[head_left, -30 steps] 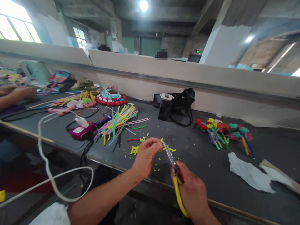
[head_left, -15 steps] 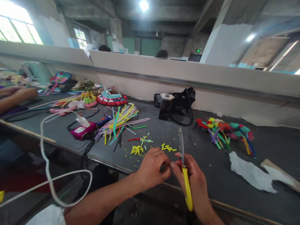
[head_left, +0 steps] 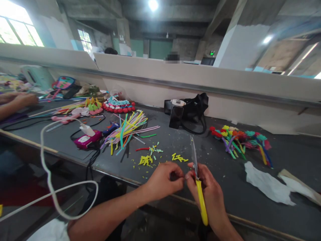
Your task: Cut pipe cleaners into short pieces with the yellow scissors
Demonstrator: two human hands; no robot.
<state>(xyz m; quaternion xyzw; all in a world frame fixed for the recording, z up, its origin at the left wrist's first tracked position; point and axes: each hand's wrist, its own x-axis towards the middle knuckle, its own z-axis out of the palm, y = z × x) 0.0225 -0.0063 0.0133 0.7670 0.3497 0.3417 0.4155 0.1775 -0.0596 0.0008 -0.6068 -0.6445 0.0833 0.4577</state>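
Observation:
My right hand [head_left: 210, 192] is wrapped round a pair of scissors [head_left: 202, 204] with a yellow handle; the metal blades point up and away over the table. A bit of red shows by its fingers, too small to name. My left hand [head_left: 164, 179] has its fingers curled and pinched together, the tips close to the right thumb. Whatever sits in that pinch is hidden. Beyond the hands lie short yellow cut pieces [head_left: 145, 160], a second group of yellow pieces [head_left: 179, 157], pale green bits [head_left: 156, 150] and a red strip [head_left: 142, 149].
Colourful fuzzy stems [head_left: 129, 129] lie in a heap beside a magenta power block [head_left: 87, 140] with a white cable [head_left: 47, 167]. A black bag [head_left: 198, 110] rests against the partition. Fuzzy flowers [head_left: 233, 137] and white paper [head_left: 265, 185] are right. Another person's hands [head_left: 23, 99] are far left.
My left hand has dropped slightly and its fingers have opened out a little from a tighter curl. The scissors stay in my right hand, almost unmoved. The view has shifted slightly.

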